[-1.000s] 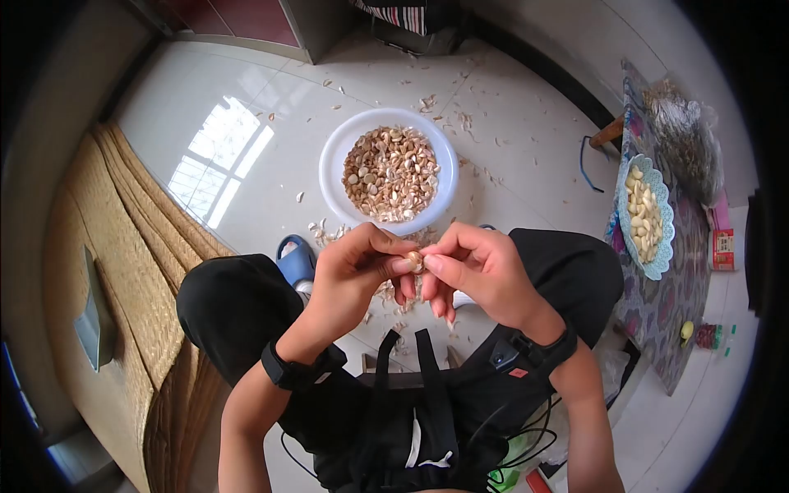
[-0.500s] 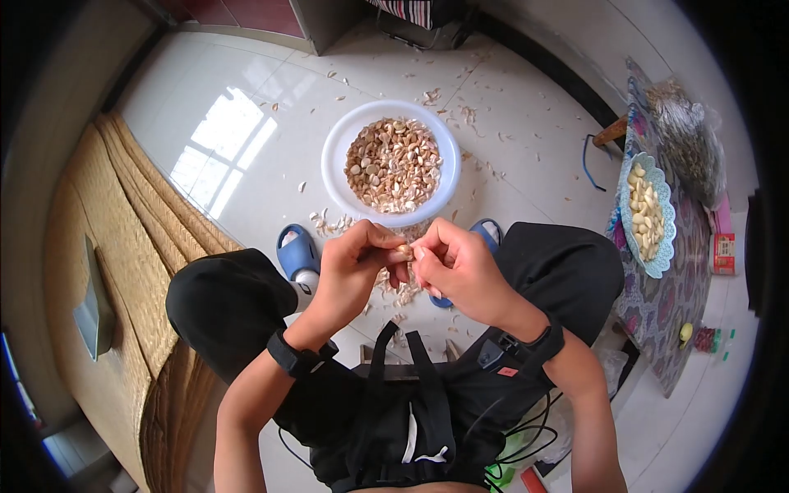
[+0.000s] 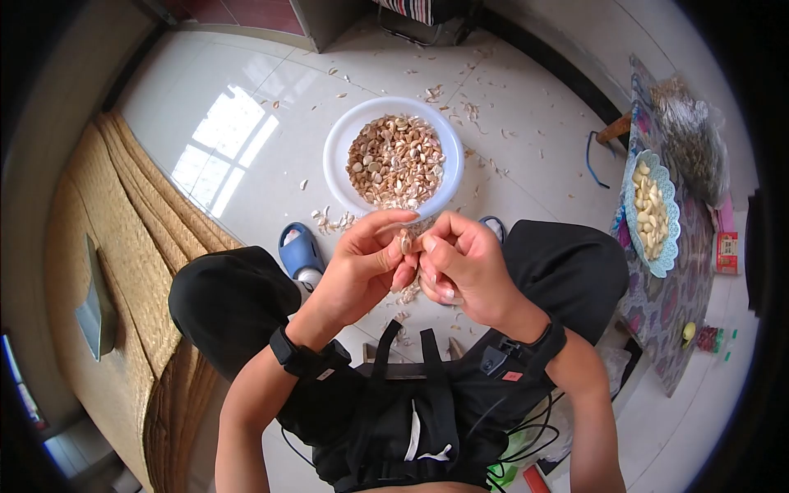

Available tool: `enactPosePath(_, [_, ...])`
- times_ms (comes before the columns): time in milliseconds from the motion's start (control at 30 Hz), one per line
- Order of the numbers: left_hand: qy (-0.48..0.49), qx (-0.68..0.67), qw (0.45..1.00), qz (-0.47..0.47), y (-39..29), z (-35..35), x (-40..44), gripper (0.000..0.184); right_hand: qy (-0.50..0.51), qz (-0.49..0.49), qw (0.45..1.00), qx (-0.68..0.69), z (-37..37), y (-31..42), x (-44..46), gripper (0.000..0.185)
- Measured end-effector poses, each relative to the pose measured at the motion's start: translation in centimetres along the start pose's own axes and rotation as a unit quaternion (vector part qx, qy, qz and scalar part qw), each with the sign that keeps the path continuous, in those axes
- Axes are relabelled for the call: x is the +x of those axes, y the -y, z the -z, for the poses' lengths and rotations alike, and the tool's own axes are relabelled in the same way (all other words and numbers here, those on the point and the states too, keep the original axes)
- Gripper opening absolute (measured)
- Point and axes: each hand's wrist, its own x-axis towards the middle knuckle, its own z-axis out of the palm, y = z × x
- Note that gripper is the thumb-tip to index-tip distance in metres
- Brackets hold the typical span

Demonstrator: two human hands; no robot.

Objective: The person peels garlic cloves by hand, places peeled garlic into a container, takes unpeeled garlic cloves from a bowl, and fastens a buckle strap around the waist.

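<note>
Pale floor tiles [image 3: 534, 185] spread out beneath the seated person, littered with papery skins [image 3: 329, 220]. One small garlic clove [image 3: 405, 240] sits between the two hands, on the near side of the basin. Its holder is the left hand [image 3: 366, 264], angled inward from the near left, thumb and fingers pinched around it, index finger stretched above. From the near right comes the right hand [image 3: 467, 267], fingers curled, thumb drawn closed against the index finger, tips right at the clove; whether they grip part of it cannot be told. Farther off, a white basin [image 3: 332, 156] contains many brownish cloves [image 3: 399, 160]; to the right, a light-blue dish [image 3: 667, 209] bears whiter ones.
</note>
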Motion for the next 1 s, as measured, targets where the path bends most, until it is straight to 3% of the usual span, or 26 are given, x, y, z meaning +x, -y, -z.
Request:
enactPosePath(233, [-0.089, 0.273, 0.953, -0.099, -0.4, -1.0, 0.1, 0.025, -0.027, 0.054, 0.998, -0.033, -0.1, 0.4, 0.1, 0.012])
enactPosePath(433, [-0.075, 0.415, 0.896, -0.141, -0.7, -2.5, -0.5, 0.027, -0.036, 0.053, 0.996, -0.059, -0.8, 0.7, -0.5, 0.013])
enactPosePath(567, [-0.061, 0.383, 0.907, -0.165, -0.7, -2.8, -0.9, 0.031, -0.030, 0.025, 0.999, -0.026, -1.7, 1.3, -1.1, 0.012])
enactPosePath(633, [-0.062, 0.361, 0.909, -0.198, -0.7, -3.2, -1.1, 0.031, 0.024, 0.020, 1.000, -0.003, -1.2, 1.7, -1.2, 0.019])
enactPosePath(767, [-0.044, 0.417, 0.859, -0.294, -0.6, -3.2, -0.9, 0.033, 0.032, 0.042, 0.998, -0.026, -1.5, 2.1, -1.4, 0.024])
enactPosePath(833, [-0.032, 0.458, 0.816, -0.351, -0.6, -3.1, -0.8, 0.036, 0.027, 0.077, 0.994, -0.066, -1.6, 1.9, -1.5, 0.023])
enactPosePath(867, [-0.036, 0.519, 0.769, -0.373, -0.7, -2.7, -0.8, 0.037, 0.033, 0.089, 0.992, -0.083, -1.6, 1.7, -1.5, 0.021])
enactPosePath(1000, [-0.036, 0.594, 0.696, -0.402, -1.3, -2.5, -1.1, 0.037, 0.046, 0.107, 0.982, -0.150, -1.6, 1.5, -1.5, 0.018])
